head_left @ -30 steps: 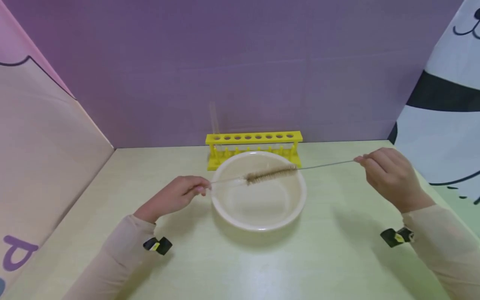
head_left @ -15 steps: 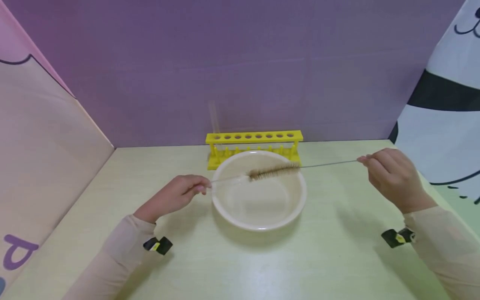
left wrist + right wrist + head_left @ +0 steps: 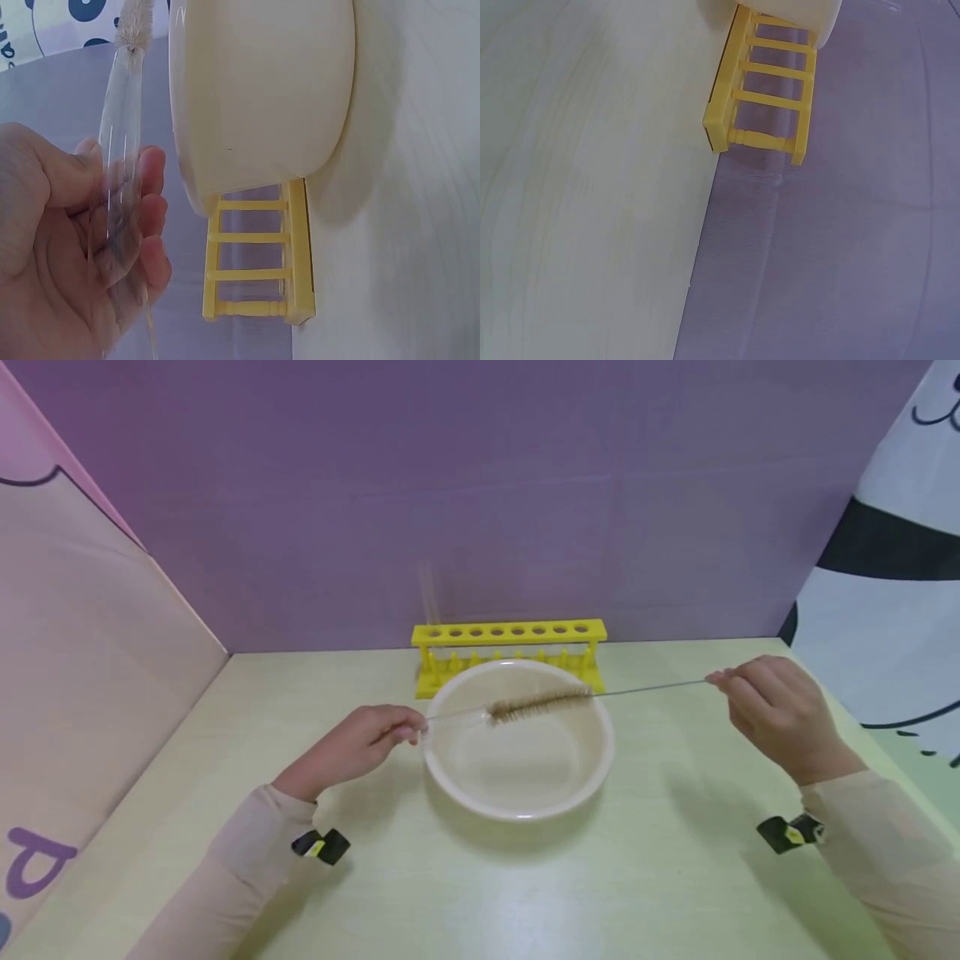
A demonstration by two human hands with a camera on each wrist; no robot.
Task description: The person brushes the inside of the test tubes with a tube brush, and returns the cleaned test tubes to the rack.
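Observation:
Over the cream basin [image 3: 519,760], a clear test tube [image 3: 120,135] and a test tube brush [image 3: 540,703] with tan bristles form one nearly level line. My left hand [image 3: 358,747] holds the tube between thumb and fingers, as the left wrist view shows. At the tube's mouth the bristles [image 3: 136,26] begin, most of them outside the glass. On the other side my right hand [image 3: 783,718] pinches the far end of the brush's thin wire handle [image 3: 652,688]. The right wrist view does not show that hand.
Behind the basin stands a yellow test tube rack [image 3: 510,633], partly covered by the basin's rim. Another clear tube [image 3: 429,595] stands upright in its leftmost hole. A purple backdrop [image 3: 480,502] rises at the table's [image 3: 525,902] back edge.
The brush and my right hand shifted slightly right, then back left. My left hand has edged a little to the right, still holding the test tube.

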